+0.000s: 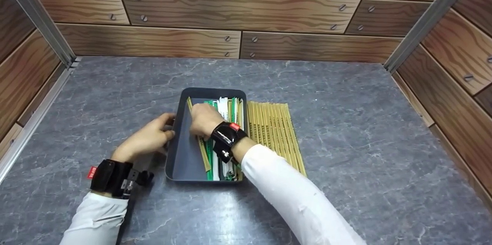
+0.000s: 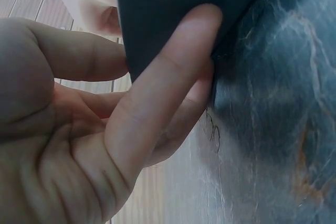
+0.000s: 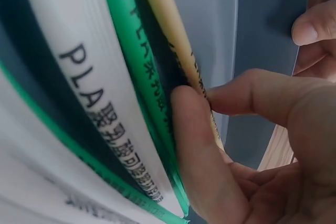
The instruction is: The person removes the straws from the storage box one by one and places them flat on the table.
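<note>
A dark grey tray (image 1: 186,160) holds several paper-wrapped drinking straws in its right part. My right hand (image 1: 205,120) reaches into it and pinches a tan straw (image 3: 167,11) between thumb and finger. That straw slants at the left edge of the bundle. Beside it lie a green straw (image 3: 123,22) and a white straw (image 3: 79,45) with black print. My left hand (image 1: 148,137) is at the tray's left side. In the left wrist view its extended fingers (image 2: 163,85) touch the tray's dark outer wall (image 2: 157,14).
A flat row of tan straws (image 1: 273,126) lies on the grey marbled table (image 1: 346,141), along the tray's right side and partly under my right forearm. Wood-patterned panels (image 1: 238,10) enclose the back and both sides.
</note>
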A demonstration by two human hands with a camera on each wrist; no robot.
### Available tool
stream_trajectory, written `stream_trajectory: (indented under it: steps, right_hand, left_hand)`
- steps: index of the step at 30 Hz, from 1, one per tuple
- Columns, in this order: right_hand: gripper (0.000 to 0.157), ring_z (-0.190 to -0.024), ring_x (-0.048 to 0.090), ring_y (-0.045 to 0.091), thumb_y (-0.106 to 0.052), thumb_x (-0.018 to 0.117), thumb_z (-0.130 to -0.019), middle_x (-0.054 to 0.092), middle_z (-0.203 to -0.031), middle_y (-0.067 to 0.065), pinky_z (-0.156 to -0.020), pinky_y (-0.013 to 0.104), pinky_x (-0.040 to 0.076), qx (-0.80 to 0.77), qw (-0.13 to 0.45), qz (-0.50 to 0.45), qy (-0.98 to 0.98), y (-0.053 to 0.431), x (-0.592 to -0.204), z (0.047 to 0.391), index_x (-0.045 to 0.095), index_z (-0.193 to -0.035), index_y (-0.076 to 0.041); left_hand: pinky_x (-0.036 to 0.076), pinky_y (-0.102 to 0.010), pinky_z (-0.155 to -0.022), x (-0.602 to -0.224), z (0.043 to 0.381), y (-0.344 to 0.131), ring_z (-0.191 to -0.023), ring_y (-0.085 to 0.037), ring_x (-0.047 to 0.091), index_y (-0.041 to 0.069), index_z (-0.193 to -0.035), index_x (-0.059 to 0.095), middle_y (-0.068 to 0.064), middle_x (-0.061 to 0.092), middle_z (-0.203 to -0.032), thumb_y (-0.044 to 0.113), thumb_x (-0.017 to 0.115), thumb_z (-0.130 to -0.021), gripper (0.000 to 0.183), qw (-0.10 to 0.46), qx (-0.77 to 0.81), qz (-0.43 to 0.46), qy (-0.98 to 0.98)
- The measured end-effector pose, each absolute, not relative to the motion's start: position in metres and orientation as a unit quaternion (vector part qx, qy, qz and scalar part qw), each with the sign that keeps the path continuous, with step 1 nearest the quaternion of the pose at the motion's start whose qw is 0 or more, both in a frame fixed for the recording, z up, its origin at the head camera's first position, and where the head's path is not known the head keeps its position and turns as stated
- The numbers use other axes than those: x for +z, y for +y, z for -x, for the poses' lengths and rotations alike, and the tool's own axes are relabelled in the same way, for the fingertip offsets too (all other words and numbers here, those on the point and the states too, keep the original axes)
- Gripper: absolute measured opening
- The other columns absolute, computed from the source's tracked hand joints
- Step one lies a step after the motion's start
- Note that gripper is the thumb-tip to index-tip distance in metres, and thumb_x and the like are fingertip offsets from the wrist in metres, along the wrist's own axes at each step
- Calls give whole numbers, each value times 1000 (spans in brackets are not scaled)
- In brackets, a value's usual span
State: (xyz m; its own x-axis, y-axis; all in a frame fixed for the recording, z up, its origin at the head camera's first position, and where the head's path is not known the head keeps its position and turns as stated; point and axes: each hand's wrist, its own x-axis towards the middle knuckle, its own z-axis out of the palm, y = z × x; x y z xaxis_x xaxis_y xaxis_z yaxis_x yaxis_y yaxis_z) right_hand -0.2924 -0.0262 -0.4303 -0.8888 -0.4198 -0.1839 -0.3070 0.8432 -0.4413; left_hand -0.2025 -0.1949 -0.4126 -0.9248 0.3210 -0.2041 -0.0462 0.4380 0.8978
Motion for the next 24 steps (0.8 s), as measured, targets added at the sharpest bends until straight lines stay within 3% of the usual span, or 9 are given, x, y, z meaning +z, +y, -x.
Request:
stream_trajectory:
  steps: [4, 8, 11, 13, 16, 18, 24]
  right_hand:
    - [33, -38, 62, 15, -1, 66, -80, 65, -53, 7, -37, 26, 54, -215, 169, 175, 946, -18, -401, 275, 48, -56, -14]
    - [33, -43, 66, 16, -4, 64, -85, 63, -53, 6, -36, 22, 52, -221, 168, 184, 943, -13, -395, 272, 48, -59, -15]
    - [19, -49, 70, 19, -4, 63, -87, 65, -60, 6, -41, 25, 56, -251, 164, 188, 935, -9, -389, 269, 56, -71, -10]
    - [1, -51, 70, 19, -4, 62, -90, 67, -65, 6, -47, 30, 60, -291, 164, 188, 924, -4, -383, 266, 62, -89, -4]
    - [24, -53, 68, 19, -1, 61, -94, 68, -77, 6, -57, 38, 65, -369, 164, 188, 895, 6, -372, 260, 61, -118, 0]
    - [32, -57, 66, 18, -1, 61, -97, 67, -85, 7, -60, 39, 65, -419, 164, 187, 873, 18, -364, 256, 59, -129, 0]
    - [36, -74, 64, 20, 1, 61, -100, 65, -104, 13, -59, 31, 64, -507, 126, 181, 833, 76, -344, 252, 59, -135, 2]
  left_hand:
    - [66, -42, -66, -412, 202, -193, -93, -33, 69, -9, -157, 24, -42, 42, -148, -2, 42, -102, 58, 174, 527, -90, 827]
    - [66, -43, -66, -412, 202, -193, -93, -34, 69, -10, -156, 24, -42, 42, -147, -1, 42, -102, 58, 172, 527, -93, 827]
    - [66, -43, -67, -413, 202, -194, -95, -35, 69, -10, -157, 24, -42, 42, -147, -1, 42, -102, 58, 173, 523, -89, 830]
    - [66, -43, -68, -413, 202, -195, -95, -35, 69, -10, -157, 24, -42, 43, -147, -2, 42, -102, 58, 173, 520, -86, 832]
    - [66, -43, -68, -413, 202, -196, -94, -35, 69, -9, -157, 24, -42, 44, -146, -2, 42, -102, 58, 171, 518, -84, 834]
    - [66, -43, -67, -413, 201, -195, -93, -34, 69, -9, -157, 24, -41, 45, -145, -2, 42, -102, 59, 170, 518, -84, 834]
    - [66, -43, -67, -412, 200, -192, -91, -32, 69, -7, -159, 23, -40, 46, -144, -1, 42, -103, 59, 172, 523, -81, 831]
